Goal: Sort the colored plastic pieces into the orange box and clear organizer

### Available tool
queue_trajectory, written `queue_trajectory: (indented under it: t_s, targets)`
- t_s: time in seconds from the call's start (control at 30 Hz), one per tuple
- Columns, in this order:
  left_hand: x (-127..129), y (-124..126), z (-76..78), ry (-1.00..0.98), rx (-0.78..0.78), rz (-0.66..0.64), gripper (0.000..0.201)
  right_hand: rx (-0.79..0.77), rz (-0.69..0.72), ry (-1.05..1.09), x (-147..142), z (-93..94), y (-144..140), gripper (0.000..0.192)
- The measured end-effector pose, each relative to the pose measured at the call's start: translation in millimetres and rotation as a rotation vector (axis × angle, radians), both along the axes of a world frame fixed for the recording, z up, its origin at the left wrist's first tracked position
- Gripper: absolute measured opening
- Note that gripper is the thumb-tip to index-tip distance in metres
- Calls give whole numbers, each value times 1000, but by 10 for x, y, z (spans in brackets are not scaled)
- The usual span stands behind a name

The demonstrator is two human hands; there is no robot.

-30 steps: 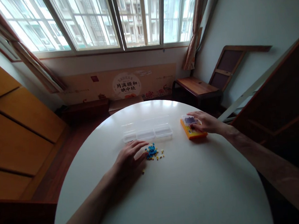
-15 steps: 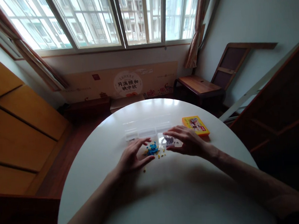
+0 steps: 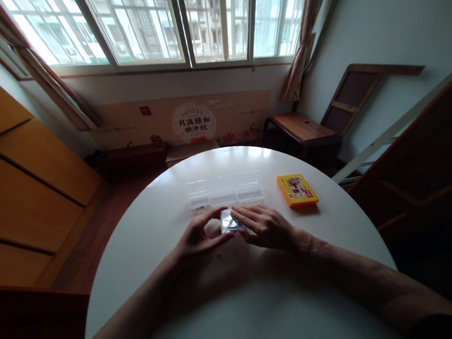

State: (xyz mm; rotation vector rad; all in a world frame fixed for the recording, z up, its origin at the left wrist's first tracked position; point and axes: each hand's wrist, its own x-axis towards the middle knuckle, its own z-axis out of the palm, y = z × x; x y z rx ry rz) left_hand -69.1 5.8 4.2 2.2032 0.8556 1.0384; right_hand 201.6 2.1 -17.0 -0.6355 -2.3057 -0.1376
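Between my two hands is a small clear plastic box (image 3: 228,221), its top shining with window light. My left hand (image 3: 195,235) grips its left end, fingers at the far side and thumb at the near side. My right hand (image 3: 267,226) wraps the right end, with its fingers lying over the top. What the box contains is hard to make out. A bit of yellow (image 3: 219,228) shows inside the curve of my left hand; the blue pieces are mostly hidden by the box and fingers. Just beyond stands a clear compartment tray (image 3: 250,194), with something small and dark in its left part.
The round white table (image 3: 173,302) carries everything. A yellow-orange box (image 3: 297,190) with a printed picture lies to the right of the tray. Behind the table, a wooden chair (image 3: 302,127) stands by the wall.
My right hand has brought the clear box left, over the blue and yellow pieces. My left hand, apart from it before, now holds its other end.
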Motion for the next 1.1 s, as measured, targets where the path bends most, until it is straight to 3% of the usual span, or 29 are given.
queue_trajectory:
  t_s: [0.2, 0.43, 0.77, 0.97, 1.1]
  targets:
    - [9, -6, -88, -48, -57, -47, 57, 11, 7, -18, -19, -41, -33, 49]
    - [-11, 18, -128, 89, 49, -50, 71, -28, 51, 79, 91, 25, -18, 43]
    - [12, 38, -87, -94, -26, 16, 61, -183, -71, 214, 166, -16, 18, 44]
    - [-34, 26, -88, -36, 97, 120, 53, -340, -101, 404, 145, -44, -3, 43]
    - [-32, 29, -75, 46, 258, 88, 48, -486, -81, 469, 114, -60, -10, 38]
